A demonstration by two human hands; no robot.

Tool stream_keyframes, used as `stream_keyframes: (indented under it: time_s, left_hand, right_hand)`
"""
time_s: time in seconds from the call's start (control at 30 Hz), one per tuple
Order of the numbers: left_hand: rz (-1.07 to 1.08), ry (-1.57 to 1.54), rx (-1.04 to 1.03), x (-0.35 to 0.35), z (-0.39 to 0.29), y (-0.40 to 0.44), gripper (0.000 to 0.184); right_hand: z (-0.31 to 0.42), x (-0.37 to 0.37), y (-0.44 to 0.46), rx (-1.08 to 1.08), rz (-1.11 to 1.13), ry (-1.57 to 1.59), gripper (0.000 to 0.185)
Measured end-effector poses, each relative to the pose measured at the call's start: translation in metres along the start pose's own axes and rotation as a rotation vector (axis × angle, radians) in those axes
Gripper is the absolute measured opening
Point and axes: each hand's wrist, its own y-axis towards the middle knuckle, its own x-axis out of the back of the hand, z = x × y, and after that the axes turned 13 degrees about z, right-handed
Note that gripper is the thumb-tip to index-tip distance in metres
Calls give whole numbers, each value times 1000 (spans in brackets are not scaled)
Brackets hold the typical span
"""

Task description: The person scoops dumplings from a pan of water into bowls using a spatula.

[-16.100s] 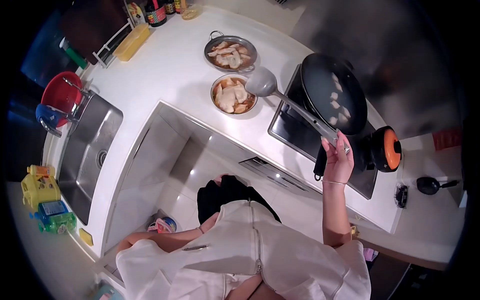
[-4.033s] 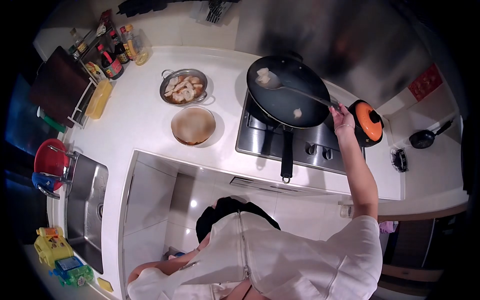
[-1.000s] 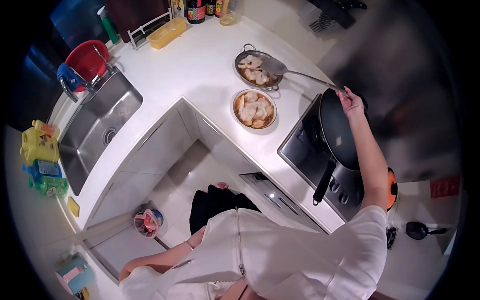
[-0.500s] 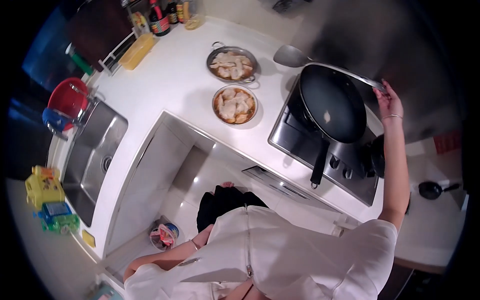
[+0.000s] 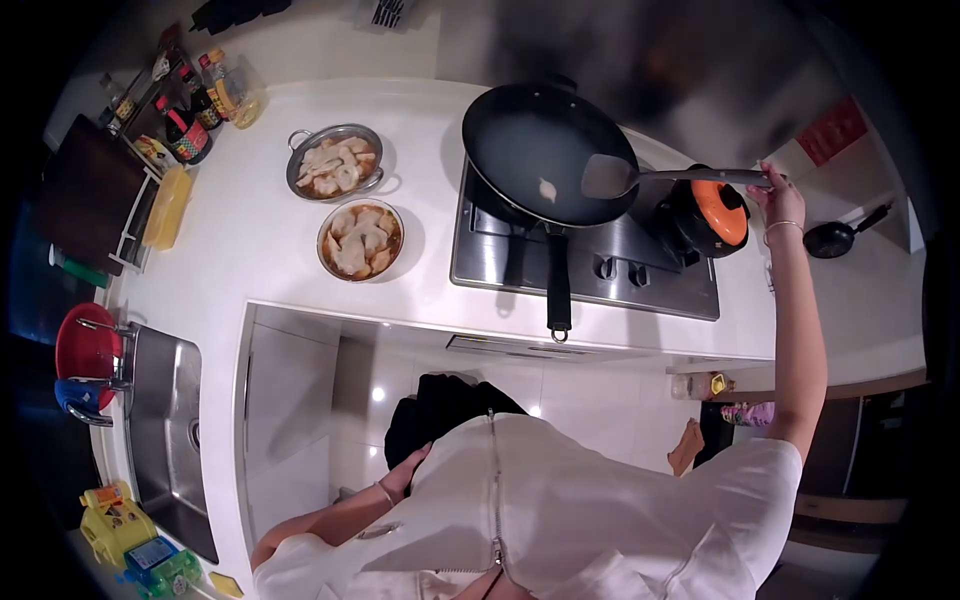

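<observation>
My right hand (image 5: pixel 778 197) is closed around the end of a long-handled metal spatula (image 5: pixel 608 177). The spatula's blade is over the right side of a black wok (image 5: pixel 487 122), which holds cloudy liquid and one small pale piece (image 5: pixel 547 190). My left hand (image 5: pixel 407 472) lies low at my waist, against the shirt and black clothing; its fingers look stretched out, are partly hidden, and hold nothing visible. Left of the wok stand a two-handled metal dish of dumplings (image 5: pixel 338 165) and a round bowl of dumplings (image 5: pixel 358 243), both with reddish-brown broth.
The wok sits on a steel gas stove (image 5: pixel 640 291), its handle toward me. Right of it stands a black pot with an orange lid (image 5: pixel 722 212). A sink (image 5: pixel 165 400) is at the left, sauce bottles (image 5: pixel 188 130) at the back left, and a small black pan (image 5: pixel 830 238) far right.
The spatula's blade has swung from beyond the wok's left rim to over its right side, still in my right hand. The view has turned, and the orange-lidded pot now shows.
</observation>
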Motion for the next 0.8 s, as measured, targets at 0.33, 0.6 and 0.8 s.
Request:
stream_keyframes:
  time_s: [0.33, 0.6, 0.8]
  left_hand:
    - [-157, -152, 15, 24, 4, 16, 38]
    - [-235, -190, -121, 44, 22, 37, 29]
    - [-288, -171, -163, 38, 33, 41, 31]
  right_hand:
    - [-86, 32, 13, -143, 240, 196, 15]
    - [-128, 2, -49, -181, 49, 381, 16]
    - [-162, 11, -63, -211, 46, 522, 21]
